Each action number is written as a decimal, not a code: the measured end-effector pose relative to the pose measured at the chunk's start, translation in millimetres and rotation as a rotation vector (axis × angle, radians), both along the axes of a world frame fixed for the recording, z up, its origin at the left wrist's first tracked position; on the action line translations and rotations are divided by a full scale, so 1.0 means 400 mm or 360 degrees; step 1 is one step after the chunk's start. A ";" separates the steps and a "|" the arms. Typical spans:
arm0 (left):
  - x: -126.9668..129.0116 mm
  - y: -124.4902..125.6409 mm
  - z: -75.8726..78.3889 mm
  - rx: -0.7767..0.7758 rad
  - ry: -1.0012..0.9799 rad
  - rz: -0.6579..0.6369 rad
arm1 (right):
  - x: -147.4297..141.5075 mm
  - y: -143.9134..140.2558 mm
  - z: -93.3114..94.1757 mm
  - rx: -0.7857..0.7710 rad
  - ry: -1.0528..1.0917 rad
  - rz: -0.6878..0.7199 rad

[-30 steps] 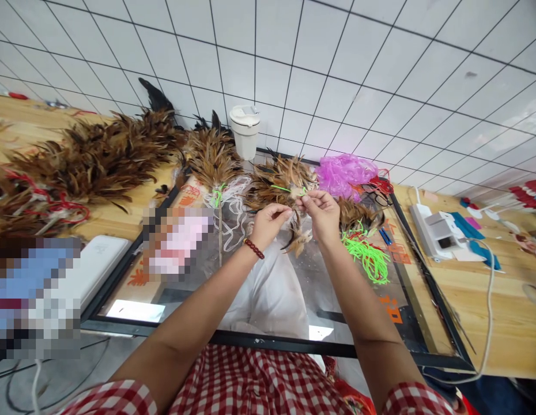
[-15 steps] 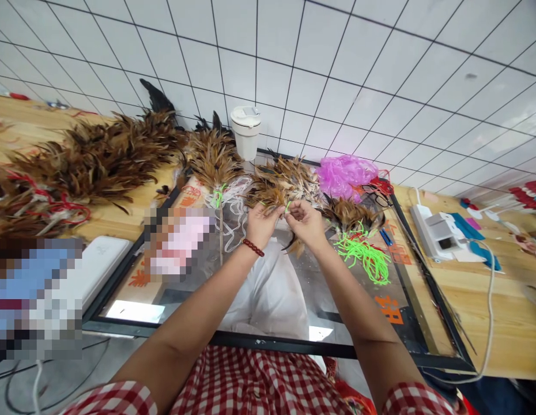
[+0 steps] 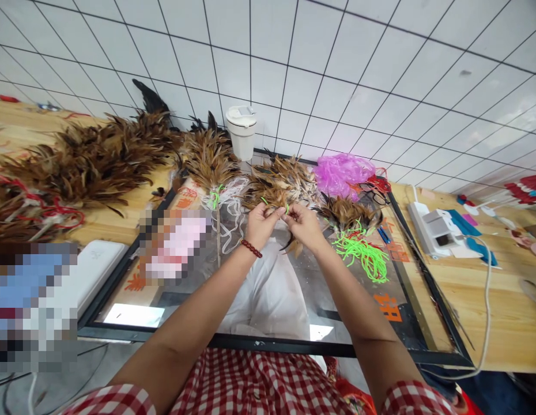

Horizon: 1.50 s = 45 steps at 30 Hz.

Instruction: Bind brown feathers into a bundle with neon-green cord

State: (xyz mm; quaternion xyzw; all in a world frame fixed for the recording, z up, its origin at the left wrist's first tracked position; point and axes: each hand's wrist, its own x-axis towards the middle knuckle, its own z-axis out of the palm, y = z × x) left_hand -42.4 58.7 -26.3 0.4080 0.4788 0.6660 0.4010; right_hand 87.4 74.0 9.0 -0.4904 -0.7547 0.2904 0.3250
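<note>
Cord (image 3: pixel 287 208), bright green, thin and pliable, short lengths showing at the fingertips, over the middle of the glass panel (image 3: pixel 194 308); left hand (image 3: pixel 261 227), thumb and fingers pinched together on the cord, beaded red-brown bracelet (image 3: pixel 251 248) at the wrist; right hand (image 3: pixel 306 226), likewise closed to a pinch on the cord, fingertips meeting those of the left; feather bundle (image 3: pixel 276 180), brown and buff, pointed and overlapping, just beyond the hands, its contact with them unclear; feather duster (image 3: pixel 211 158), bushy, bound in green, on a slim stick; white strips (image 3: pixel 233 210), limp and looped, beside it; green cords (image 3: pixel 367 259), a loose tangle, right of the hands; plastic bag (image 3: pixel 343 173), purple-pink, crumpled, translucent; cup (image 3: pixel 241 132), white, tapered, lidded, near the wall.

Surface: clear panel in a black frame, orange characters showing, laid on pale grained wooden table (image 3: pixel 505 311); long feather mass (image 3: pixel 90 153), dense and glossy, at far left; room: wall (image 3: pixel 311 75) of white glossy tiles, dark joints.
</note>
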 end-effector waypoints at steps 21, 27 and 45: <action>0.004 -0.002 0.004 0.0045 0.0031 0.0073 | 0.372 0.053 0.170 -0.0369 -0.0285 -0.0621; 0.004 -0.002 -0.003 0.0044 0.0057 0.0059 | 0.446 0.064 0.142 -0.0927 -0.0569 -0.0567; -0.005 0.003 -0.006 0.0054 0.0112 0.0132 | 0.363 0.069 0.136 -0.0326 -0.1121 -0.0635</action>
